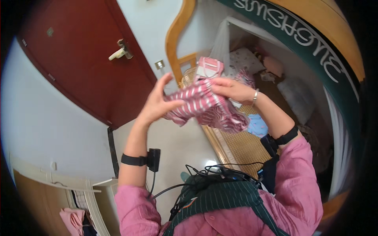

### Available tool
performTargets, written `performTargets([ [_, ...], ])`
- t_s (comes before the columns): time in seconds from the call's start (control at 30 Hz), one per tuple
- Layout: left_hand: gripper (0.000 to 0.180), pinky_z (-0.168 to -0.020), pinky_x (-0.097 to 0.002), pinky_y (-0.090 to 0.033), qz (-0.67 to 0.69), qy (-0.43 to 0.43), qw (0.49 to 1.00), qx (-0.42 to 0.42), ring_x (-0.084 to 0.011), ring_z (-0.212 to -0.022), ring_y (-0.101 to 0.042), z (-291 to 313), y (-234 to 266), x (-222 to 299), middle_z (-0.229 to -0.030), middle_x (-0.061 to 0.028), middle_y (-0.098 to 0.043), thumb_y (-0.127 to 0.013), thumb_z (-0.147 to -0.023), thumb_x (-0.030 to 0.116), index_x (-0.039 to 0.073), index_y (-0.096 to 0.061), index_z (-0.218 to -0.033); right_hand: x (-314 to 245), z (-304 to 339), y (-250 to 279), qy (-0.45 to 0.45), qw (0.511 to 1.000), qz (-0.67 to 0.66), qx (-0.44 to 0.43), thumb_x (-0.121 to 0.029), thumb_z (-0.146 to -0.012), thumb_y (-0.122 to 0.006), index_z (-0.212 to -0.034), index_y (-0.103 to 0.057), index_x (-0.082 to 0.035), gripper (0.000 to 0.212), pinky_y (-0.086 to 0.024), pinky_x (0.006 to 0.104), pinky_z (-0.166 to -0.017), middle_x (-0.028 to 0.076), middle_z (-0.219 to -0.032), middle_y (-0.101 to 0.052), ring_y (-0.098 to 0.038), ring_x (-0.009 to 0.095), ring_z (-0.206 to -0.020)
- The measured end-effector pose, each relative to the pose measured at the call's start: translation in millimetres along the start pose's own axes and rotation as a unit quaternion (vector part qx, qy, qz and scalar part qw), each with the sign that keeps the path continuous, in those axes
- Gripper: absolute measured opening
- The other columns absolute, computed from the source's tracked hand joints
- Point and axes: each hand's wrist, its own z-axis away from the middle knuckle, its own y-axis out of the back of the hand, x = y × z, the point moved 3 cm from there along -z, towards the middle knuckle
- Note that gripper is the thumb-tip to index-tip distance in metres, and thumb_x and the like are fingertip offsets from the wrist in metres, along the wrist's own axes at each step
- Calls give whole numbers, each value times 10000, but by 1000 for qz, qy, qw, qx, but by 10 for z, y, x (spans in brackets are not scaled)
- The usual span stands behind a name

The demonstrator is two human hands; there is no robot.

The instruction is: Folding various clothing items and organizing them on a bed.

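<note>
A pink-and-white striped garment point(193, 103) with a gathered, elastic-looking edge hangs in the air in front of me. My right hand point(233, 89) pinches that edge at the top, thumb and fingers together, and loose folds droop below it. At the garment's other end is my left hand point(155, 103), fingers and thumb spread wide. Its thumb lies against the striped cloth; the fingers are apart from it. Just beyond, on the bed, sits a folded pink striped piece point(210, 67) with a white panel. A light-blue cloth point(257, 125) lies below my right forearm.
A lower bunk with a woven mat point(241, 151) stretches along the right, under a green banner point(299, 35). A pillow point(246, 59), a grey cushion point(297, 98) and white netting point(221, 45) are there. At left are a dark red door point(82, 51) and a cabinet holding clothes point(73, 220).
</note>
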Motion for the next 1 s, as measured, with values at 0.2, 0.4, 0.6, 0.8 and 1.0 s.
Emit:
performTargets([
  [0.2,187,-652,-226,-466,243,114,956,-116,-55,-748,-560,-450,-1008,28,-851,5,-629,-633,-812,112,12,-613,-969,267,33,193,-17,998,-26,62,-269,-900,-518,-1164,-446,-13,375,-399,284,-885,92,-1114,-545,-504,138,-1039],
  [0.4,124,-624,-222,-436,257,111,958,-56,-54,-699,-527,-963,-1107,-361,-782,12,-610,-588,-837,86,-13,-614,-909,1161,413,823,-69,919,343,178,-179,-770,-581,-1110,-430,-33,399,-441,379,-784,215,-950,-579,-578,333,-919],
  [0.6,135,-639,-230,-437,286,178,937,-95,-56,-712,-527,-1315,-1279,-1273,-778,11,-605,-575,-845,96,-13,-613,-916,983,231,1176,-43,935,275,219,-285,-854,-565,-1011,-569,-53,281,-447,350,-740,148,-881,-614,-584,243,-816],
  [0.8,112,-575,-218,-410,269,160,940,-132,-51,-639,-504,-1792,-1593,-1818,-699,31,-586,-621,-803,101,6,-630,-861,1303,-97,1664,-137,899,354,217,-273,-825,-583,-901,-611,-20,266,-451,395,-661,184,-778,-605,-595,331,-718],
  [1.0,182,-667,-314,-456,86,-70,988,-105,-224,-802,-575,-1728,-2038,-1808,-870,-103,-582,-621,-776,116,9,-569,-913,2116,-163,1804,-287,837,227,407,-285,-852,-528,-811,-570,14,304,-457,393,-635,210,-739,-605,-607,323,-714],
])
